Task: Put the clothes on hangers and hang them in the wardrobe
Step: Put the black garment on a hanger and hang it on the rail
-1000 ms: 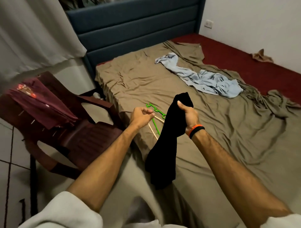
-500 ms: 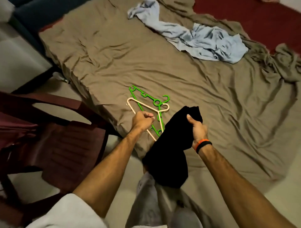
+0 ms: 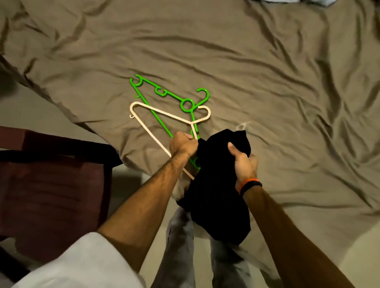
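Note:
My right hand (image 3: 243, 162) grips the top of a black garment (image 3: 220, 205), which hangs down in front of my legs at the bed's edge. My left hand (image 3: 183, 146) is curled into a fist just left of the garment, its fingers closed on the near arm of a cream hanger (image 3: 164, 113). Under the cream hanger, a green hanger (image 3: 162, 92) lies flat on the brown bedsheet (image 3: 267, 82); their hooks point right. No wardrobe is in view.
A dark red plastic chair (image 3: 51, 185) stands close on the left, beside the bed. A scrap of light blue clothing (image 3: 320, 1) shows at the top edge. Pale floor lies between chair and bed.
The view has tilted down and closed in on the bed. My left hand has dropped onto the hangers and both hands, with the black garment, have come closer together.

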